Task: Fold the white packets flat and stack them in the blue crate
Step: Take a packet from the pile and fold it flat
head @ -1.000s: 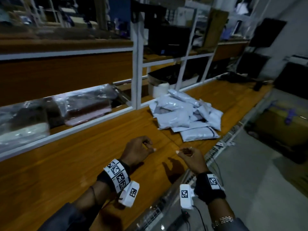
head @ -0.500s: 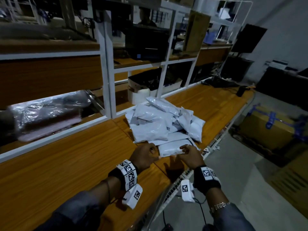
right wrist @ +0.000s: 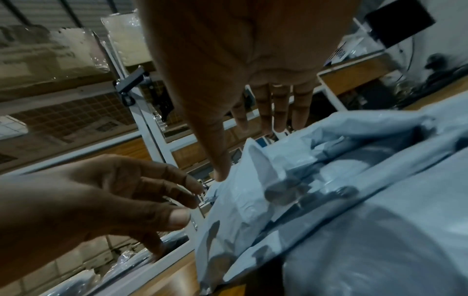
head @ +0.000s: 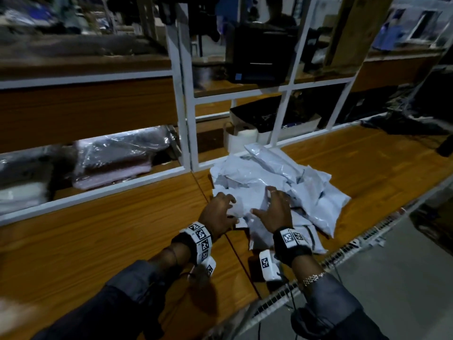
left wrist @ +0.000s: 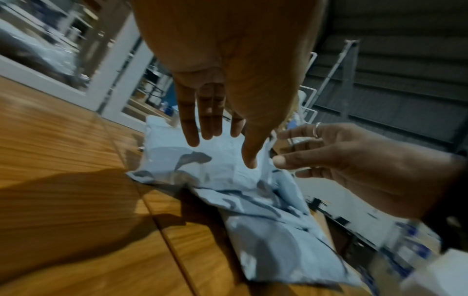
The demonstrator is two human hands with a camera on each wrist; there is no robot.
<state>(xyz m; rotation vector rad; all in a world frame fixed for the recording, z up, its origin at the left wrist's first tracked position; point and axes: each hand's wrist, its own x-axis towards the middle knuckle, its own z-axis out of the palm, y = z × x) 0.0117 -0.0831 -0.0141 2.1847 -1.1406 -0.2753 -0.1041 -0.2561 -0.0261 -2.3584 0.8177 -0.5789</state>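
Now your left hand (head: 219, 213) and right hand (head: 275, 210) hover spread, fingers straight, over the pile of white packets (head: 282, 182) at twelve o'clock on the wooden bench (head: 98, 236).

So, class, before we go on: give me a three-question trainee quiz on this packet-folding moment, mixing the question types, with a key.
1. True or false: the left hand grips a white packet.
2. Multiple choice: the pile of white packets lies on A) the floor, B) the wooden bench, C) a blue crate.
3. Fill in: the right hand wears a ____ on one finger.

Key: 1 false, both hands are spread open just over the pile; 2 B; 3 ring, seen from the left wrist view.
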